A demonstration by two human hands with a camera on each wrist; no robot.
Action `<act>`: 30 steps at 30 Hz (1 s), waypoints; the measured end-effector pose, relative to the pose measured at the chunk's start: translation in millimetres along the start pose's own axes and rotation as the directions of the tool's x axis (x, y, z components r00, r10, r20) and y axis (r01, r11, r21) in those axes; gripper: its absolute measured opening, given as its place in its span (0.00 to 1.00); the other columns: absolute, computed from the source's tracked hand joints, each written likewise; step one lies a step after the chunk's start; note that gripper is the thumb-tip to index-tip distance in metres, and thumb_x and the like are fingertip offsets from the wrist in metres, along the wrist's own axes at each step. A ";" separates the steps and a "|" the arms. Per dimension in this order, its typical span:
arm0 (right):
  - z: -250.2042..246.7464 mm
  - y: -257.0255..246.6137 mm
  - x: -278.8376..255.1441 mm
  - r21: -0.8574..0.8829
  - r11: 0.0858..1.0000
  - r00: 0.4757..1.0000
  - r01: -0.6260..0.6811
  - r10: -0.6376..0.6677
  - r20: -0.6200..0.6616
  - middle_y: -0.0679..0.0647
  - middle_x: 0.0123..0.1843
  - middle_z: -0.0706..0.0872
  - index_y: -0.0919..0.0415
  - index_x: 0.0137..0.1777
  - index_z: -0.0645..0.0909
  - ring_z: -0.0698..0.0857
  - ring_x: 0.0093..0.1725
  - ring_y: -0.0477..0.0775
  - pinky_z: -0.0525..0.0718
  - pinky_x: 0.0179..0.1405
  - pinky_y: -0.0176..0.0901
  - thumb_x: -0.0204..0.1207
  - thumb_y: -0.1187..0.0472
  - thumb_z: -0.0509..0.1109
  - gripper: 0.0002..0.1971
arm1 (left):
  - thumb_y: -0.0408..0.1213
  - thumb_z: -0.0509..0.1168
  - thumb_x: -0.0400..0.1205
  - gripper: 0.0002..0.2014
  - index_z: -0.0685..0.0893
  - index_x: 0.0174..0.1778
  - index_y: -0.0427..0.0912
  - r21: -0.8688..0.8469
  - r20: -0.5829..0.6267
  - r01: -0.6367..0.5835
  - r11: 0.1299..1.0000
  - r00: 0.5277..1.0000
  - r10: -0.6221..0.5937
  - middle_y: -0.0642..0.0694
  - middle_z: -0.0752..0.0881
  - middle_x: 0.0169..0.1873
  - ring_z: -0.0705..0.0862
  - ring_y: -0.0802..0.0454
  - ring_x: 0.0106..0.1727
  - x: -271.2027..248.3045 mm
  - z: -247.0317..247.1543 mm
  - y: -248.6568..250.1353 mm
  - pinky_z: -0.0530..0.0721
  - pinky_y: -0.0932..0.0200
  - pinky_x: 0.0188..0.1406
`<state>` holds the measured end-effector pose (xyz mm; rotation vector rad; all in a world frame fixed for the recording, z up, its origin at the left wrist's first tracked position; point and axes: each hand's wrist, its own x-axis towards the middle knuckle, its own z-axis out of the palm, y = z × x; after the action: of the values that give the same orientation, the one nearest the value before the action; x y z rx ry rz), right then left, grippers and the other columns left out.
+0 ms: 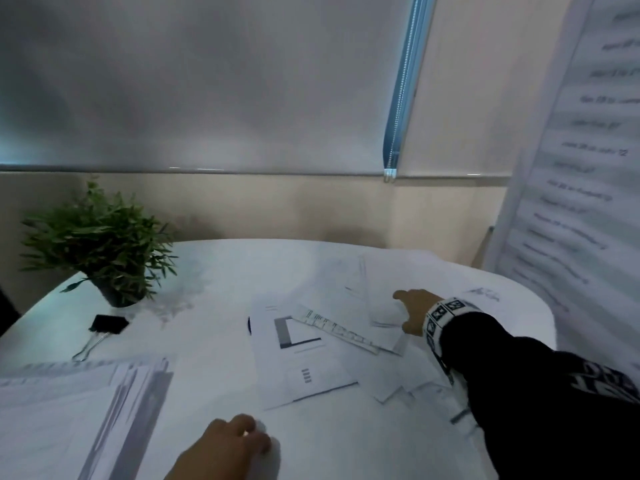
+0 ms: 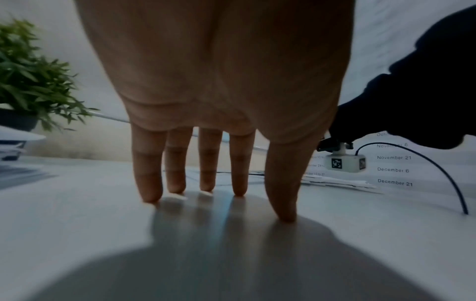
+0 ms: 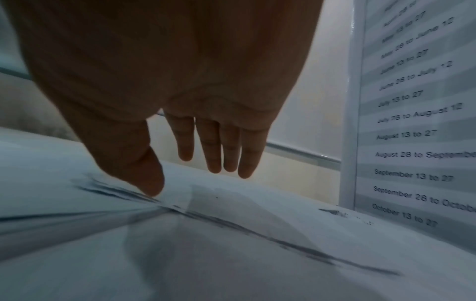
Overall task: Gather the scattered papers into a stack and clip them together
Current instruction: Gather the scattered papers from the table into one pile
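Several white printed papers (image 1: 304,355) lie scattered and overlapping across the middle and right of the white table (image 1: 214,271). A gathered stack of papers (image 1: 79,410) lies at the near left. A black binder clip (image 1: 104,329) sits beside the plant pot. My left hand (image 1: 239,441) is at the near edge, its straight fingertips (image 2: 177,185) pressing on the table surface. My right hand (image 1: 412,310) reaches over the far right papers, fingers straight, with its thumb (image 3: 149,183) touching a sheet (image 3: 231,203).
A small green potted plant (image 1: 104,244) stands at the table's back left. A tall printed date chart (image 1: 581,168) stands against the right edge. A wall and a window blind (image 1: 207,81) lie behind the table. A cable (image 2: 438,173) runs from my right wrist.
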<state>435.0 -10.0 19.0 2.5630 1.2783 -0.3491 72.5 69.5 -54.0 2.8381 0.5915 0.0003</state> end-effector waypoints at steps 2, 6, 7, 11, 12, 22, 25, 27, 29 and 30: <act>8.8 0.9 15.6 -0.064 0.997 0.999 0.044 -0.042 0.034 0.57 0.80 0.65 0.50 0.83 0.51 0.68 0.77 0.60 0.72 0.72 0.53 0.75 0.51 0.69 0.40 | 0.67 0.29 0.55 0.40 0.59 0.66 0.73 0.071 0.011 0.020 0.997 1.000 -0.021 0.65 0.66 0.70 0.77 0.58 0.67 -1.9 5.0 -0.6 0.73 0.64 0.69; 12.7 -4.4 23.2 -0.131 0.987 0.995 0.092 -0.087 0.043 0.62 0.75 0.71 0.52 0.80 0.56 0.75 0.71 0.64 0.77 0.65 0.52 0.73 0.55 0.72 0.39 | 0.62 0.51 0.65 0.22 0.71 0.54 0.64 0.003 -0.009 0.085 0.996 0.996 -0.085 0.70 0.78 0.48 0.87 0.67 0.36 -0.1 -4.5 2.0 0.87 0.68 0.37; 9.0 -7.7 20.5 -0.136 0.985 0.994 0.105 -0.102 0.032 0.64 0.72 0.72 0.55 0.79 0.58 0.76 0.69 0.65 0.78 0.64 0.52 0.73 0.57 0.72 0.37 | 0.61 0.53 0.65 0.20 0.71 0.52 0.63 0.006 0.019 0.085 0.996 0.996 -0.085 0.70 0.82 0.45 0.87 0.67 0.31 -1.2 -2.9 1.7 0.85 0.71 0.34; 11.7 -7.6 24.2 -0.140 0.987 0.996 0.074 -0.080 -0.038 0.64 0.69 0.74 0.61 0.74 0.66 0.78 0.66 0.63 0.77 0.60 0.49 0.80 0.60 0.64 0.24 | 0.64 0.50 0.62 0.17 0.69 0.44 0.66 0.124 0.030 0.119 0.985 0.992 -0.123 0.71 0.83 0.27 0.77 0.64 0.12 -5.8 0.9 4.8 0.75 0.77 0.15; 13.0 -6.5 22.1 -0.125 0.990 0.995 0.058 -0.067 -0.072 0.63 0.68 0.75 0.62 0.71 0.68 0.79 0.66 0.62 0.77 0.59 0.48 0.82 0.59 0.61 0.20 | 0.64 0.50 0.66 0.13 0.69 0.43 0.68 0.156 0.005 0.111 0.981 0.994 -0.113 0.73 0.82 0.28 0.78 0.65 0.14 -5.2 -3.8 7.1 0.73 0.78 0.15; -64.3 3.2 -59.5 0.099 0.974 0.858 0.202 -0.127 -0.497 0.56 0.52 0.86 0.50 0.48 0.77 0.84 0.51 0.61 0.80 0.43 0.46 0.76 0.61 0.60 0.07 | 0.54 0.70 0.74 0.32 0.63 0.71 0.63 -0.308 -0.339 0.109 0.945 0.916 -0.216 0.64 0.69 0.59 0.75 0.62 0.65 51.4 -87.5 53.4 0.74 0.66 0.62; -88.4 -4.7 -112.7 0.117 0.913 0.772 0.391 -0.256 -0.582 0.51 0.39 0.86 0.50 0.39 0.77 0.84 0.41 0.57 0.81 0.38 0.48 0.72 0.62 0.63 0.06 | 0.50 0.76 0.70 0.43 0.59 0.78 0.54 -0.383 -0.494 -0.032 0.923 0.851 -0.176 0.58 0.66 0.71 0.66 0.58 0.74 83.9 -110.7 72.7 0.65 0.62 0.72; -98.5 -9.1 -140.1 0.122 0.860 0.713 0.496 -0.322 -0.623 0.46 0.36 0.85 0.53 0.41 0.81 0.83 0.37 0.52 0.82 0.37 0.50 0.71 0.63 0.64 0.05 | 0.49 0.75 0.70 0.36 0.69 0.74 0.53 -0.395 -0.517 -0.104 0.913 0.847 -0.127 0.58 0.72 0.69 0.70 0.56 0.72 95.6 -118.5 82.8 0.68 0.59 0.73; -100.3 -9.3 -158.2 0.174 0.799 0.653 0.575 -0.320 -0.686 0.44 0.36 0.85 0.54 0.44 0.82 0.82 0.36 0.47 0.82 0.38 0.45 0.70 0.62 0.63 0.08 | 0.48 0.68 0.73 0.17 0.82 0.57 0.48 -0.419 -0.529 -0.185 0.889 0.845 -0.073 0.55 0.86 0.55 0.83 0.54 0.57 95.9 -121.5 89.3 0.80 0.54 0.60; -97.7 -5.6 -163.5 0.209 0.767 0.614 0.606 -0.284 -0.736 0.43 0.38 0.85 0.54 0.47 0.82 0.83 0.37 0.42 0.81 0.40 0.38 0.70 0.62 0.62 0.09 | 0.47 0.64 0.74 0.14 0.85 0.51 0.46 -0.468 -0.519 -0.223 0.855 0.853 -0.062 0.53 0.89 0.48 0.85 0.55 0.50 91.6 -122.9 90.7 0.83 0.52 0.53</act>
<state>344.5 -95.9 163.0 2.7905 2.4095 0.3017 186.2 53.8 82.1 2.3063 0.4677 0.8413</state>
